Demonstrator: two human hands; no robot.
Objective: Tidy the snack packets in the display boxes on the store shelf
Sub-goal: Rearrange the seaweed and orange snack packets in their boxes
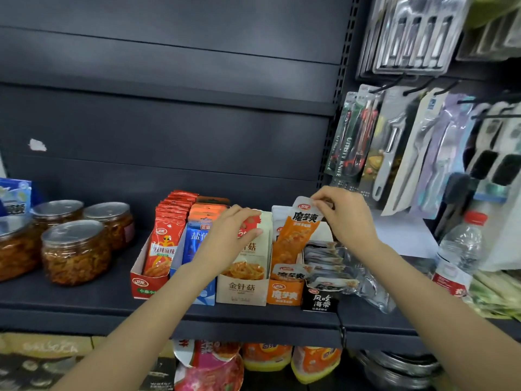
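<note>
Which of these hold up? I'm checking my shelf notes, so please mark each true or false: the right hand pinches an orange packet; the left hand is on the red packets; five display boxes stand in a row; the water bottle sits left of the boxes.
1. The right hand pinches the top of an orange packet. True.
2. The left hand is on the red packets. False: it grips the beige packets.
3. Five display boxes stand side by side. True.
4. The water bottle sits left of the boxes. False: it stands to their right.

we read 金针菇 on the beige box (pixel 242 289), 魔芋爽 on the orange box (pixel 284 294) and the orange packet (pixel 300 221), 风吃海带 on the black box (pixel 320 301), "utility knife" on a hanging card (pixel 342 153).
</note>
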